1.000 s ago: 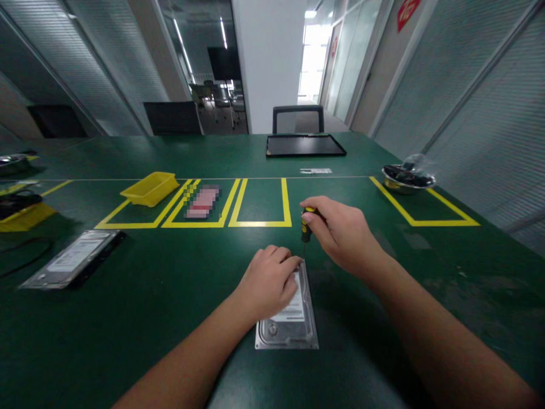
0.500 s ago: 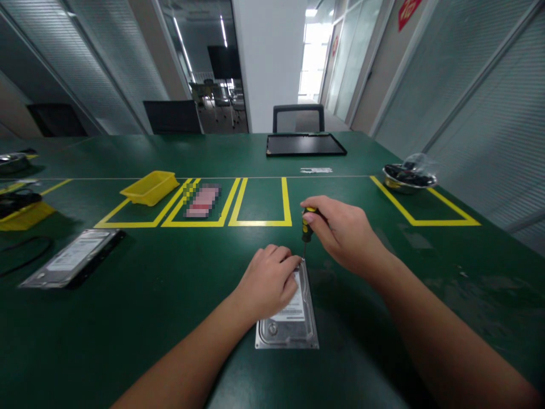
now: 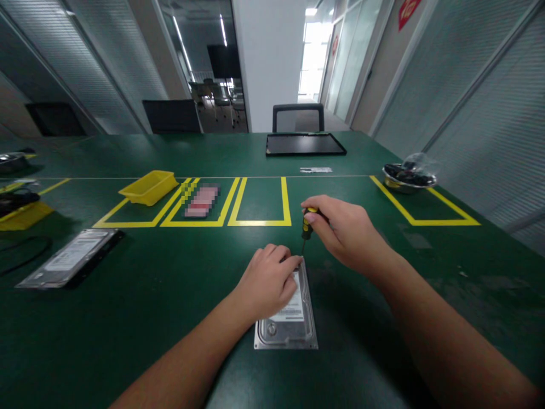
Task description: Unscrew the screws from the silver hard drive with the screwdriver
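A silver hard drive (image 3: 293, 335) with a white label lies flat on the green table, its short side towards me. My left hand (image 3: 270, 282) rests over its upper left part, fingers bent and one fingertip at the far right corner, hiding much of the label. My right hand (image 3: 340, 230) is closed round the black and yellow handle of a screwdriver (image 3: 306, 226). The screwdriver stands nearly upright, its tip at the drive's far right corner beside my left fingertip; whether it touches a screw cannot be made out.
Another hard drive (image 3: 72, 255) lies left, near a black cable (image 3: 25, 247). Farther back are a yellow tray (image 3: 151, 188), a blurred-out pink object (image 3: 202, 201), yellow tape outlines (image 3: 259, 223), a black-framed panel (image 3: 305, 144) and a metal bowl (image 3: 409, 184) holding dark items.
The screwdriver's lower end has shifted very slightly up and left, and its shaft leans a little more. Both hands stay nearly where they were, with the same holds.
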Demonstrator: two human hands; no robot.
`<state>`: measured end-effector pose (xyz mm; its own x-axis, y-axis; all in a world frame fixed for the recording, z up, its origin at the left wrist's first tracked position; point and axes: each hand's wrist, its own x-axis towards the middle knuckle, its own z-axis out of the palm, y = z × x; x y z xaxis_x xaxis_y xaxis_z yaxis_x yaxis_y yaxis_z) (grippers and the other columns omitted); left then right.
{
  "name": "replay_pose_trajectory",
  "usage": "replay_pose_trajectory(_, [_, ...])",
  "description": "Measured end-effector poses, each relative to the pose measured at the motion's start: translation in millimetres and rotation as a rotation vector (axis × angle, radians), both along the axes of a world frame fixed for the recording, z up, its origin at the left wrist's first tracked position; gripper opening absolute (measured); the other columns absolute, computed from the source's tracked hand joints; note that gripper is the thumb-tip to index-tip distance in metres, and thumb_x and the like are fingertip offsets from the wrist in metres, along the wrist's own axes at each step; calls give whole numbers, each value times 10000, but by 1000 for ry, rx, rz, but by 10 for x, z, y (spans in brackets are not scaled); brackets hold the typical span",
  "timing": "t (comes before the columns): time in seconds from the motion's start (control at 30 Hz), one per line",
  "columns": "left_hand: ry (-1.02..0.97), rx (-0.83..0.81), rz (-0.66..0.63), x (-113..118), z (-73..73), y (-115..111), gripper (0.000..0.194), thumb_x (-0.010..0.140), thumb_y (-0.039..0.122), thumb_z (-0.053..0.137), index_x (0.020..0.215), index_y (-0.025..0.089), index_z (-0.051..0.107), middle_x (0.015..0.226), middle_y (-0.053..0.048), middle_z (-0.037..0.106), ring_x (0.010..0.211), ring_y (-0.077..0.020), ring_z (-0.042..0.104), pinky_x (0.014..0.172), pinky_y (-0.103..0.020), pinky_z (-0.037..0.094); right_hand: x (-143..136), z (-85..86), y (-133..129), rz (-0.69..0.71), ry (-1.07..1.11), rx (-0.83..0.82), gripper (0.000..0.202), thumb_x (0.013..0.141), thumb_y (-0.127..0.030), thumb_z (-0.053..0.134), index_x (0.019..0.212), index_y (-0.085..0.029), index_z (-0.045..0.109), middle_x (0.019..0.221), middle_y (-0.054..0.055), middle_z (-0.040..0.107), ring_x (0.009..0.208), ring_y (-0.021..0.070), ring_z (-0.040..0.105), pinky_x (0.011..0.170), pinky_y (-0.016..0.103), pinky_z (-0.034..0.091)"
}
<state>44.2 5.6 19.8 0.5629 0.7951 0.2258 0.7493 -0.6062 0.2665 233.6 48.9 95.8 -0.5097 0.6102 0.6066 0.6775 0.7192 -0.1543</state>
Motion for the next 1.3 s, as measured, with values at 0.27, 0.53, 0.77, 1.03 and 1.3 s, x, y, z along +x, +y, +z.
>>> replay_pose_trajectory(0.27, [-10,-12,1,6,13,0,333,887,211,489,1201,231,597,1051,-58,587,996,-253,492,838,-395,403,55,37,8,-31,17,2,190,961,-225,451,1064,-139,585,939,46,662,873,149,619,781,244,427])
replay_pose_trajectory(0.53, [9,4,9,18,38,-5,275,895,232,489,1139,216,615,1027,-61,605,974,-250,503,828,-393,394,176,156,-10,-211,1,3,185,952,-278,447,995,-165,587,800,36,645,732,164,597,688,279,396])
replay_pose_trajectory(0.77, [67,49,41,82,74,4,233,926,266,467,1063,206,645,927,-60,617,900,-240,533,777,-392,383,296,390,-325,-377,70,11,197,928,-321,477,948,-177,609,688,28,617,629,177,563,607,293,366])
replay_pose_trajectory(1.03, [100,34,52,104,114,53,208,929,282,469,1006,219,651,907,-45,634,882,-234,577,749,-377,410,359,211,-694,-521,135,-4,206,930,-330,476,953,-172,606,708,30,622,579,151,547,569,286,357])
replay_pose_trajectory(1.3, [68,-96,91,154,173,330,264,938,317,425,899,209,662,887,-48,679,835,-209,616,730,-335,442,481,-234,-552,-639,345,87,208,947,-330,455,979,-173,588,743,33,608,631,152,564,620,287,416])
